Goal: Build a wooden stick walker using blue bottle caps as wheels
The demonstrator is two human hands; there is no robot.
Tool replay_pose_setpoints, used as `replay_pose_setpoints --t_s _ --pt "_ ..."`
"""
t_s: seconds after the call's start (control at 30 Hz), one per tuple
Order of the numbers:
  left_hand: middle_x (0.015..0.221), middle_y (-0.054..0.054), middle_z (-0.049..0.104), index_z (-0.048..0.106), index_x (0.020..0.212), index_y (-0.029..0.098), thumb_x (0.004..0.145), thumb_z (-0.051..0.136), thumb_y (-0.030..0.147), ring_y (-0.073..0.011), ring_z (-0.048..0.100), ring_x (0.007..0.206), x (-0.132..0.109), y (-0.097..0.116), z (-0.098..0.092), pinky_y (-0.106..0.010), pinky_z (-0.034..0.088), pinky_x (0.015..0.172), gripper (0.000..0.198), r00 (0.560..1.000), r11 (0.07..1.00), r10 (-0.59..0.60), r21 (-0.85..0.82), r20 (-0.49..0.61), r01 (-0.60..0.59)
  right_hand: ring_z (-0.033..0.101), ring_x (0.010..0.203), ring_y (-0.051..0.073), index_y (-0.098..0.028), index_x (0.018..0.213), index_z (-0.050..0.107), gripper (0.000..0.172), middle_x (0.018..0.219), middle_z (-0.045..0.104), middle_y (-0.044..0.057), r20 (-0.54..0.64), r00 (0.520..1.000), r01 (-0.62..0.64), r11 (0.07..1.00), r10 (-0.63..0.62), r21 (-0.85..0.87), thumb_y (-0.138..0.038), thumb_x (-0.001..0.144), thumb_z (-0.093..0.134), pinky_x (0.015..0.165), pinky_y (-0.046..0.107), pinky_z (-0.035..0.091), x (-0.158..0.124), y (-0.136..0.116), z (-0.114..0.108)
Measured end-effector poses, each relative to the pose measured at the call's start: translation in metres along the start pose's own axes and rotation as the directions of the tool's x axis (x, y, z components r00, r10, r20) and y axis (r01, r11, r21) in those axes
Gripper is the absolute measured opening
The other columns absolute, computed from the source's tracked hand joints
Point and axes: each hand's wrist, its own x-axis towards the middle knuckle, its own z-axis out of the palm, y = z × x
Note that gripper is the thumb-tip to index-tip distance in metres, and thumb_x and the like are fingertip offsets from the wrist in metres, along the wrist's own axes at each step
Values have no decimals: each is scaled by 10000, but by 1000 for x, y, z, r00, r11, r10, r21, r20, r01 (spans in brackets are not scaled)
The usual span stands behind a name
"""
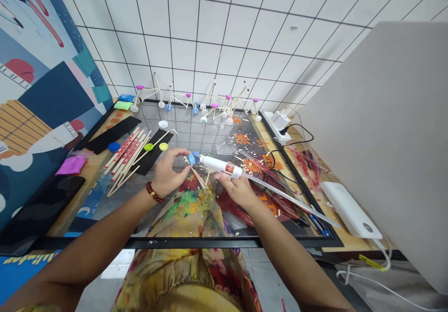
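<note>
My left hand (pixel 168 174) pinches a small blue bottle cap (pixel 191 158) between thumb and fingers. My right hand (pixel 238 188) is wrapped round a white hot glue gun (pixel 220 166), its nozzle pointing left at the cap. Whether the tip touches the cap I cannot tell. A long translucent glue stick (pixel 292 199) sticks out of the gun's back end. Thin wooden sticks (pixel 198 178) show just below the cap, between my hands; whether they are joined to it is unclear.
Several stick models with cap wheels and pink tops (pixel 188 95) line the back edge. Left are chopsticks (pixel 128 155), black strips (pixel 115 134), loose caps (pixel 163 146) and a phone (pixel 42 211). Right are a power strip (pixel 276 126), cables, scissors (pixel 319 225) and a white box-shaped device (pixel 351 209).
</note>
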Motion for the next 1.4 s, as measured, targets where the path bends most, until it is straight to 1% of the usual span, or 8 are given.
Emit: replay_pose_setpoints --t_s 0.13,0.3,0.37,0.43,0.67,0.83,1.17,1.4 --pt "1045 -51 702 674 1039 223 654 813 146 -229 639 1006 1 -2 0 -363 464 1010 417 998 996 63 64 -22 -62 684 802 248 -236 949 775 422 839 742 58 -3 1000 9 1000 -9 10 -561 942 505 859 396 527 0 1 0" --pt "1025 -42 713 626 1077 209 709 756 156 -207 672 951 3 -8 0 -358 536 900 394 962 923 273 282 5 -263 674 815 240 -227 974 762 447 879 739 59 12 1000 -11 1000 10 15 -583 942 493 855 380 521 -1 0 0" --pt "1031 -41 713 602 1101 208 727 745 144 -193 677 946 3 -10 -1 -344 545 882 406 945 897 327 310 12 -315 664 803 237 -225 970 755 445 877 728 57 23 1000 -17 1000 17 13 -584 941 495 839 373 520 0 -1 0" --pt "1035 -43 711 582 1120 208 731 751 141 -185 679 948 4 -12 -1 -335 549 877 429 940 894 342 304 11 -329 657 821 234 -230 935 749 429 893 717 55 33 999 -7 1000 6 19 -571 949 489 825 361 515 0 -3 -1" --pt "1040 -58 699 559 1128 203 731 766 166 -191 675 960 4 -14 0 -345 547 877 450 954 920 300 270 -25 -283 601 746 202 -231 843 704 397 802 641 29 12 1000 20 1000 -20 15 -551 952 497 717 312 486 0 -5 0" --pt "1021 -62 696 552 1115 199 724 777 173 -184 664 923 4 -10 1 -339 544 850 453 964 937 264 248 -44 -245 579 740 191 -226 828 676 398 790 612 20 2 999 49 999 -49 19 -551 959 487 695 296 460 0 -7 -1" --pt "1020 -59 691 541 1105 202 714 780 178 -180 659 941 6 -5 2 -352 539 861 459 986 981 140 151 -91 -125 555 684 176 -228 806 617 410 752 576 4 7 1000 29 999 -30 33 -594 939 489 656 297 456 2 -11 -1" --pt "1024 -68 692 535 1109 199 713 782 181 -181 662 944 5 -5 2 -361 543 864 468 987 984 141 122 -81 -131 534 657 169 -231 773 588 404 723 538 -7 14 999 31 998 -32 61 -590 937 502 633 290 435 3 -11 -1"
